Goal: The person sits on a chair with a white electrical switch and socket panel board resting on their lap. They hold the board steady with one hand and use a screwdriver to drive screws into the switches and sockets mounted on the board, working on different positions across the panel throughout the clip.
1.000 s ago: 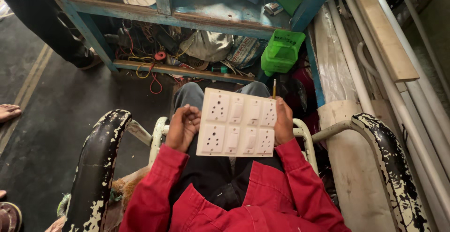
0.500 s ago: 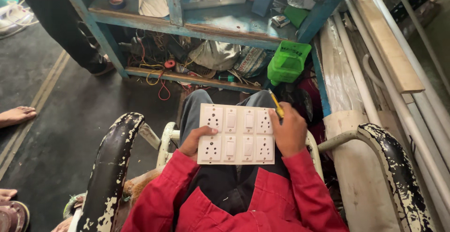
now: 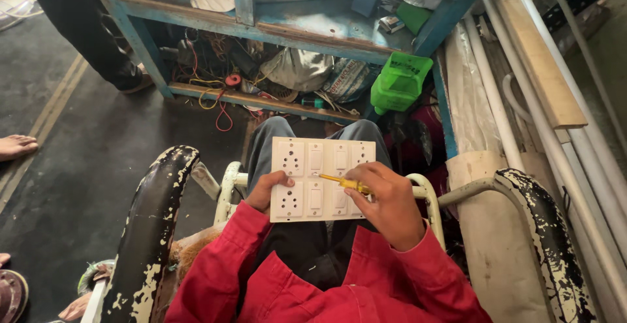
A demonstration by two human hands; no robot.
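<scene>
Holding tight, the right hand (image 3: 386,205) is pressing a yellow screwdriver (image 3: 346,182) onto the white switch board (image 3: 321,179) (left hand (image 3: 269,190) is gripping its edge); keeping the tip straight helps.

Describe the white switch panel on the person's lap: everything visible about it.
The white switch panel is a flat rectangular plate, plastic by its look, lying face up across the person's knees. It carries two rows of modules: round-hole sockets and rocker switches. The left hand holds its left edge, thumb on the face. The right hand covers its lower right corner and lays a yellow-handled screwdriver across the middle, tip near the centre.
</scene>
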